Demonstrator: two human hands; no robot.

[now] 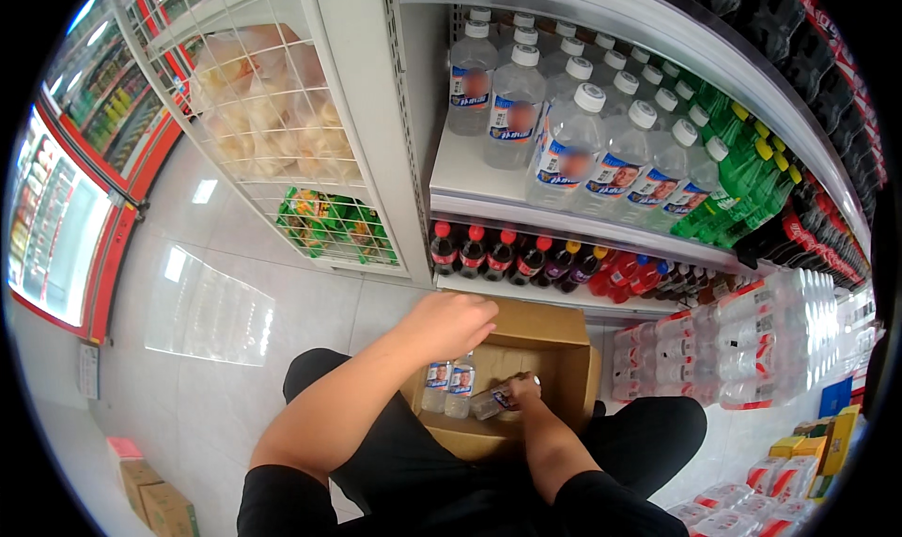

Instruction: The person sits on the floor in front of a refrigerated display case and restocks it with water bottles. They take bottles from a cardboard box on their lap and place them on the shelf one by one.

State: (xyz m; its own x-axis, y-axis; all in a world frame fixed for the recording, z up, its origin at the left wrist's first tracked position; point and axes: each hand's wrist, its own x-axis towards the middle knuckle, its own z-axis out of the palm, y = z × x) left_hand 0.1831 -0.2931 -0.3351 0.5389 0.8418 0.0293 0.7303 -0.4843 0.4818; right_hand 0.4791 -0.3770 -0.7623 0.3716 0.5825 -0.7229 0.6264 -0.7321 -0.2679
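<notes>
An open cardboard box (542, 318) sits on the floor between my knees. Inside it, my right hand (525, 389) grips a clear plastic bottle (490, 402) near its white cap, and the bottle lies tilted. Two more clear bottles (449, 385) with blue-and-white labels are at the box's left side. Over the far left corner of the box is my left hand (458, 323), its fingers curled and their inner side hidden from me. Rows of similar capped bottles (564, 163) fill the left part of the shelf ahead.
Below that shelf stand dark soda bottles (500, 255). Green bottles (747, 177) are farther right. Shrink-wrapped bottle packs (719, 347) stack beside the box on the right. A white wire rack (282, 114) holds bagged snacks at the left. Red-framed coolers (120, 255) line the far left.
</notes>
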